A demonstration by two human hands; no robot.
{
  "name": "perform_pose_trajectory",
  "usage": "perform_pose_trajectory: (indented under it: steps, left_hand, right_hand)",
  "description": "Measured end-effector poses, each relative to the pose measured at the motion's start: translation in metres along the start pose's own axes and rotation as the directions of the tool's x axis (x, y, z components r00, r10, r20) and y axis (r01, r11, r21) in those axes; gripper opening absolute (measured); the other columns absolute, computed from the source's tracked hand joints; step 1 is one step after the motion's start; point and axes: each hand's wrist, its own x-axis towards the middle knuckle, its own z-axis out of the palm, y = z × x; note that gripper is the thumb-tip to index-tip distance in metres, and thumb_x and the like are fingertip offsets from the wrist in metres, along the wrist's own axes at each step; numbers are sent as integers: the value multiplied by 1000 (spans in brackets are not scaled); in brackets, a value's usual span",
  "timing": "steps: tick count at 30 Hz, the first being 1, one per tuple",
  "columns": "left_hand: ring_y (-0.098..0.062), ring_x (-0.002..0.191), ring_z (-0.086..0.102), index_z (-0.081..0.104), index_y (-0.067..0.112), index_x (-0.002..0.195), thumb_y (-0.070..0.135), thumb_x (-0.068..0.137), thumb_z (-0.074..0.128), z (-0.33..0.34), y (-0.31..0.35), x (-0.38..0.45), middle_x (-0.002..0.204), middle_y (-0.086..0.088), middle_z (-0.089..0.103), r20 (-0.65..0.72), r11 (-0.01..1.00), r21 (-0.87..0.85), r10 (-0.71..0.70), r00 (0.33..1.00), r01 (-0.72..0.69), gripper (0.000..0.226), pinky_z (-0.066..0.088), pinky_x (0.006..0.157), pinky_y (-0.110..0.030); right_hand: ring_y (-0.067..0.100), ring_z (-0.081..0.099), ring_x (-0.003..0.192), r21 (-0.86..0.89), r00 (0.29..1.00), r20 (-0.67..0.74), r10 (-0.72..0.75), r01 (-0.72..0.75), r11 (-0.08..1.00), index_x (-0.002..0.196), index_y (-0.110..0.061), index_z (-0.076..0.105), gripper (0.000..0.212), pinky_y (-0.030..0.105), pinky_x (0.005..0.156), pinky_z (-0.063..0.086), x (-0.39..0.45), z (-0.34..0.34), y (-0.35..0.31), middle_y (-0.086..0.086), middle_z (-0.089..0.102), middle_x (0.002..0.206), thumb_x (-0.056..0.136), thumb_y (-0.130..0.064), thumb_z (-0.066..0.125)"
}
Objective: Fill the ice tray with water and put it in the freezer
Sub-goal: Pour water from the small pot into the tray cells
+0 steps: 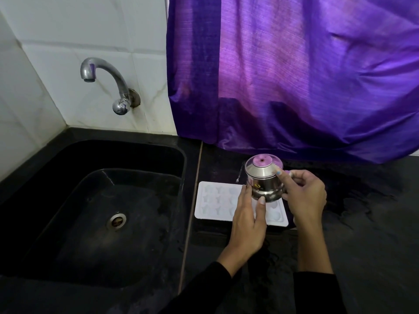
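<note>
A white ice tray (217, 203) with shaped moulds lies flat on the black counter, just right of the sink. Above its right half I hold a small steel pot (264, 177) with a clear lid. My left hand (248, 219) grips the pot's left side with thumb and fingers. My right hand (305, 197) holds the pot's right side, the index finger raised against its shoulder. The hands and the pot hide part of the tray. I cannot tell whether the moulds hold water.
A black sink (95, 214) with a steel drain fills the left. A chrome tap (106, 85) juts from the white tiled wall above it. A purple curtain (294, 75) hangs down to the counter behind the pot. The black counter (362, 234) stretches right.
</note>
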Motion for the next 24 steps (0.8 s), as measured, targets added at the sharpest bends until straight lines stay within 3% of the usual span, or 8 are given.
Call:
perform_pose_trajectory:
  steps: [6, 10, 13, 15, 19, 24]
  left_hand:
    - [0, 143, 21, 20, 25, 151, 47, 99, 33, -2, -3, 1, 156, 10, 27, -39, 1000, -17, 16, 999, -17, 58, 23, 118, -33]
    - [3, 134, 34, 26, 27, 148, 39, 101, 36, -3, -3, 1, 146, 12, 40, -45, 999, -44, 10, 999, -12, 50, 31, 112, -25]
    - [12, 127, 37, 29, 30, 145, 36, 101, 37, -4, -5, 1, 139, 20, 42, -52, 999, -47, 7, 999, -9, 45, 30, 104, -11]
    - [14, 123, 39, 29, 31, 145, 36, 101, 37, -5, -6, 1, 136, 22, 44, -51, 999, -54, -4, 999, 1, 45, 30, 100, -6]
    - [7, 124, 43, 33, 29, 144, 40, 99, 36, -4, -10, 3, 136, 16, 48, -56, 997, -70, -19, 998, 15, 46, 35, 103, -17]
    - [12, 121, 42, 33, 31, 142, 37, 100, 37, -4, -12, 5, 134, 20, 47, -47, 996, -77, -41, 998, 38, 43, 33, 99, -13]
  right_hand:
    - [14, 70, 75, 27, 1000, 13, -7, 6, 1000, 74, -27, 62, 26, 49, 78, 58, -1, 4, -6, -7, 70, 74, 75, -48, 76]
    - [16, 69, 73, -48, 998, 44, -36, 38, 998, 76, -24, 62, 26, 41, 75, 57, -4, 10, -11, -8, 68, 73, 76, -47, 76]
    - [14, 65, 73, -102, 998, 57, -39, 44, 994, 80, -20, 63, 30, 27, 63, 45, -6, 13, -14, -6, 67, 75, 77, -48, 74]
    - [11, 61, 73, -120, 998, 58, -25, 32, 992, 81, -20, 63, 30, 25, 60, 39, -6, 14, -16, -7, 66, 76, 77, -48, 73]
    - [11, 59, 73, -152, 998, 63, -25, 34, 988, 81, -22, 63, 28, 26, 60, 37, -5, 17, -17, -8, 64, 76, 77, -48, 73]
    - [12, 59, 73, -173, 997, 66, -27, 38, 984, 83, -21, 63, 29, 27, 61, 37, -5, 18, -18, -7, 65, 77, 78, -48, 73]
